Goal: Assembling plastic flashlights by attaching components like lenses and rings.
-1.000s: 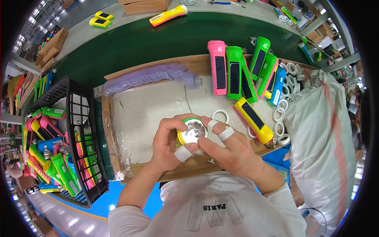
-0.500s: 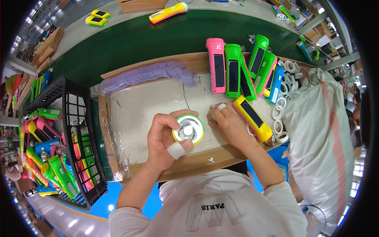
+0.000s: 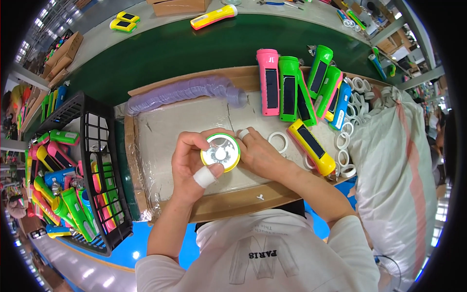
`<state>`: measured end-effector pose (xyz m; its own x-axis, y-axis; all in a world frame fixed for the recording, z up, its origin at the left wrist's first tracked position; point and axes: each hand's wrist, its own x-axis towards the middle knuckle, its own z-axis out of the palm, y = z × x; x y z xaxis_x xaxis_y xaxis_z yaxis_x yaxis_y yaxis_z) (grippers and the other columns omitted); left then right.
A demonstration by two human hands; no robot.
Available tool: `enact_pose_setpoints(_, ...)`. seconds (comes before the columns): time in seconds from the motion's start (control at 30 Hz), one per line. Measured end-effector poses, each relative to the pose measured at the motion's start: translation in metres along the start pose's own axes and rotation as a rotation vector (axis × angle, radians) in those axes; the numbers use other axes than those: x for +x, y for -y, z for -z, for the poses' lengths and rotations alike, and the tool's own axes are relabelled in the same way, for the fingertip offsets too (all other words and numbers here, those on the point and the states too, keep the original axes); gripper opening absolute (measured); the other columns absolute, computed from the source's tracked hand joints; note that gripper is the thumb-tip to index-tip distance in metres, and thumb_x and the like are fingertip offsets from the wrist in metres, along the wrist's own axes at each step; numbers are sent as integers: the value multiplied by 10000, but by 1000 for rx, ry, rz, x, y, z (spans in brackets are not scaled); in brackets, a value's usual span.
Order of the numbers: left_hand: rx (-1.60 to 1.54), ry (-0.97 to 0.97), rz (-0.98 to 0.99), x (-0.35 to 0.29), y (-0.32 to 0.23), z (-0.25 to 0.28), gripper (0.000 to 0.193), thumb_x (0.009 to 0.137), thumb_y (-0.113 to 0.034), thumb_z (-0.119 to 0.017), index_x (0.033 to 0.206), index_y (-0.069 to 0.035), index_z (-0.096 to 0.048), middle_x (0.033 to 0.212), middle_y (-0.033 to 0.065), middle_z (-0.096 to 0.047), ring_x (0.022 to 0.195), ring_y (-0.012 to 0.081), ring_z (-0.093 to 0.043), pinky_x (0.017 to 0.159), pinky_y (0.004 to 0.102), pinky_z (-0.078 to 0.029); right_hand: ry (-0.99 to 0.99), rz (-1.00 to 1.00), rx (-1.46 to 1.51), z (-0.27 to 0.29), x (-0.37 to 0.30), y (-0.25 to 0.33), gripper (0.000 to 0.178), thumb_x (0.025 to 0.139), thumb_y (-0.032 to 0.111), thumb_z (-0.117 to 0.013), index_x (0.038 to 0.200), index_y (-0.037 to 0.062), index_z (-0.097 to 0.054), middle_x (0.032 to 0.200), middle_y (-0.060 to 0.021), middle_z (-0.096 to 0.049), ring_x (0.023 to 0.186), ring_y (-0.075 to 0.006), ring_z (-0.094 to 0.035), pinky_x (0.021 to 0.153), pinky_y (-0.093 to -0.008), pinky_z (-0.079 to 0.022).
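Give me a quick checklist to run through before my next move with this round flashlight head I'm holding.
1. Left hand grips the round flashlight head by its green rim: ok.
2. Right hand touches the head's right edge: ok.
3. Silver reflector face points up toward the camera: ok.
4. A loose white ring lies on the work board just beyond the right hand: ok.
5. The yellow flashlight body lies beside the right hand, apart from it: ok.
6. Whether the head is fully assembled inside: cannot tell.
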<state>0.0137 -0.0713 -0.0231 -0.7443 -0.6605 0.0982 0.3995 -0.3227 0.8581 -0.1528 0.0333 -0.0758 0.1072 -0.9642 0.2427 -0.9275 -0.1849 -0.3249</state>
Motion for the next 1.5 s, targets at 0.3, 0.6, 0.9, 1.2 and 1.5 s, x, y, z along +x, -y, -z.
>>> enact_pose_setpoints(0.3,15,167,-47,-2,7,-5,523,772,82,-701,1167,-92,-404,1271,208,-542,1160,237,-553,985,373,-464,-401,-706,1284,86,-2,-6,126,846,22,-703,967,4,-676,798,-19,-661,662,-62,-573,575,-217,-461)
enact_pose_setpoints(0.6,169,172,-66,-8,9,-12,669,741,24,-787,1290,-47,-410,1295,158,-527,1205,237,-525,1039,379,-424,-211,-574,1210,101,22,36,107,869,65,-711,937,-1,-662,846,-8,-657,776,-44,-600,684,-212,-499)
enact_pose_setpoints(0.9,363,130,-224,-7,20,-13,599,775,-102,-812,1244,-43,-443,1266,181,-569,1179,256,-567,1002,390,-464,-413,-534,969,82,15,41,196,847,112,-745,818,11,-580,750,14,-592,651,-28,-502,555,-205,-404)
enact_pose_setpoints(1.2,246,105,-187,-7,14,-6,534,793,72,-688,1242,-30,-417,1304,231,-516,1167,244,-559,993,355,-467,-282,-487,305,83,-8,22,305,788,174,-776,958,24,-572,901,-115,-623,825,-240,-604,706,-329,-498)
enact_pose_setpoints(1.5,169,275,-143,-6,17,-11,552,778,46,-722,1236,-43,-428,1297,213,-531,1177,247,-556,1002,358,-446,-13,-506,152,70,-40,2,298,773,137,-771,981,10,-600,1174,-207,-572,1018,-327,-582,902,-398,-487)
